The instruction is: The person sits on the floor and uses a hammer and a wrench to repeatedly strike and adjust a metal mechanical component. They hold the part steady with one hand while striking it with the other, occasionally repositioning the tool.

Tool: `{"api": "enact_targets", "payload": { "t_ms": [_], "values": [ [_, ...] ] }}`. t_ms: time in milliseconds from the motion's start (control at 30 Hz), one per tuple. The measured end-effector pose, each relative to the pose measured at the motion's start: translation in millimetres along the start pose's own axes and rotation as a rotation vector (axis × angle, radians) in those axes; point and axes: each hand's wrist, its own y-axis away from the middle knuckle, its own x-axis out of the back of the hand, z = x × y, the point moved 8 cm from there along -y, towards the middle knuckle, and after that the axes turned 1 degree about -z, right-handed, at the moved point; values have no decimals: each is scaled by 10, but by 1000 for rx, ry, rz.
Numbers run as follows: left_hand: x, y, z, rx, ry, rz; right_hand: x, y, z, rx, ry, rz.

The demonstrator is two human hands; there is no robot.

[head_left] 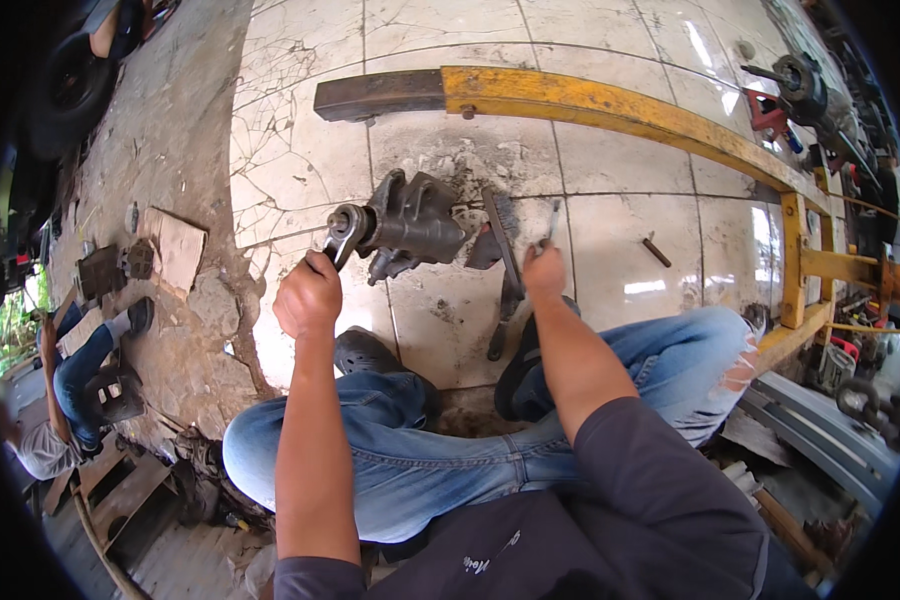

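Observation:
A greasy cast-metal housing (420,220), perhaps a gearbox, lies on the tiled floor ahead of me. The ring end of a wrench (346,234) sits around the threaded end of its shaft. My left hand (310,293) is closed around the wrench's handle. To the right, my right hand (544,270) is closed on a slim metal tool (553,222) that points away from me; its exact kind is unclear. Between the housing and that hand lies a wire brush (505,235), with a dark flat scrap (484,249) beside it.
A yellow steel frame (610,105) runs across the far side and down the right. A short metal pin (656,250) rests on the tiles. Cardboard (175,245) and metal parts lie at the left, where another person (75,385) sits. Metal channels (820,430) are at lower right.

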Motion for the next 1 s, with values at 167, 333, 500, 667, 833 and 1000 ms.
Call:
{"api": "enact_targets", "payload": {
  "t_ms": [167, 333, 500, 667, 833, 1000],
  "values": [
    [34, 7, 19, -15, -24, 3, 87, -304, 153, -227, 91, -74],
    [-25, 6, -23, -16, -26, -33, -48, -485, 241, -154, 122, -151],
    [-12, -6, -11, -18, -6, -45, 230, -605, -461, -19, -379, -38],
    [26, -17, -13, -2, 20, -69, 786, -66, -1644, 98, -1064, -466],
    [65, -1, 33, -7, 77, -77, 959, 440, -2032, 452, -876, -400],
    [73, 15, 14, 1, 79, -101, 830, 708, -1904, 155, -1217, -570]
  ]
}}
